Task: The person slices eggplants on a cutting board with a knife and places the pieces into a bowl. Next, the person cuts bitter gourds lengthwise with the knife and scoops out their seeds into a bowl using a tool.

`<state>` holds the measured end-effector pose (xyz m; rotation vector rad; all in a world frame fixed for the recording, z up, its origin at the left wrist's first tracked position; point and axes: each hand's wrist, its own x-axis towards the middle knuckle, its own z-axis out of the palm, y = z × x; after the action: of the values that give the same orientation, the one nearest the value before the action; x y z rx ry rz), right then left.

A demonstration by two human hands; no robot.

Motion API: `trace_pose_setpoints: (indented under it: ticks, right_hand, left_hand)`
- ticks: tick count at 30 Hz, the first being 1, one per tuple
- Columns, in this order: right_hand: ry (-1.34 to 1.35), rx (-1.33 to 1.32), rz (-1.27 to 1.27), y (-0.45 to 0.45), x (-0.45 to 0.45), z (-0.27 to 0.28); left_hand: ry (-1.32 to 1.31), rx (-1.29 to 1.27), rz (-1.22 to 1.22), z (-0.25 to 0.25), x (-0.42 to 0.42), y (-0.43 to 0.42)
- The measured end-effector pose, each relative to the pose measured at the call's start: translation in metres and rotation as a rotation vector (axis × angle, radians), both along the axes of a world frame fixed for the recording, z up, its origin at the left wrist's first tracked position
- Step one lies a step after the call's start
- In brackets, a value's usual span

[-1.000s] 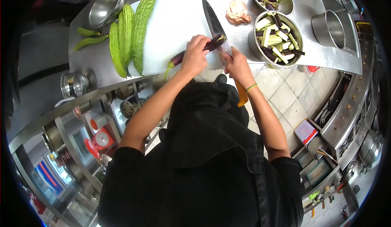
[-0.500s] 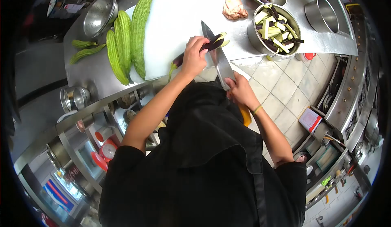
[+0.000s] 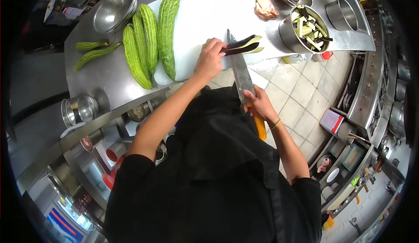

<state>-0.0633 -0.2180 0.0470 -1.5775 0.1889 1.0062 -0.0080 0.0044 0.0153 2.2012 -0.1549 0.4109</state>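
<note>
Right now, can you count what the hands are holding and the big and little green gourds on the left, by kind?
Knife in hand: 1
Eggplant in hand: 1
Big green gourds: 4
Little green gourds: 2
Total: 8

Holds across a steel tabletop (image 3: 109, 73) a white cutting board (image 3: 205, 14), colander (image 3: 114, 11), slim green gourds (image 3: 97, 56) and metal pots (image 3: 288, 38).

A second ago the eggplant (image 3: 241, 42) looked unsplit, now it's sliced open lengthwise, ends splayed toward 3 o'clock, poking further past the left hand (image 3: 210, 59). Right hand's (image 3: 260, 103) drawn the chef's knife (image 3: 241, 75) back toward 6.
</note>
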Motion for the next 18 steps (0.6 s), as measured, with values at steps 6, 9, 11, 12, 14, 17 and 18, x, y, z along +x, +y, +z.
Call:
trace_pose_setpoints:
  ticks: [6, 9, 11, 12, 14, 17, 18]
  right_hand:
    - [-0.010, 0.121, -0.072, 0.051, 0.017, -0.021]
    - [-0.120, 0.088, -0.128, 0.069, 0.021, -0.027]
    - [-0.133, 0.069, -0.134, 0.069, 0.021, -0.028]
    - [-0.133, 0.047, -0.124, 0.069, 0.020, -0.028]
    - [-0.127, 0.057, -0.132, 0.071, 0.018, -0.031]
    - [-0.113, 0.046, -0.100, 0.068, 0.016, -0.029]
    - [-0.104, 0.031, -0.060, 0.068, 0.015, -0.025]
  left_hand:
    - [0.004, -0.095, -0.062, 0.001, -0.008, 0.010]
    - [0.000, -0.120, -0.042, 0.003, -0.030, 0.036]
    - [0.151, -0.010, 0.136, 0.006, -0.049, 0.054]
    - [0.150, -0.012, 0.141, 0.004, -0.051, 0.056]
    - [0.131, -0.189, 0.138, -0.004, -0.057, 0.058]
    - [0.063, -0.234, 0.169, -0.019, -0.055, 0.057]
    - [0.043, -0.256, 0.170, -0.019, -0.054, 0.057]
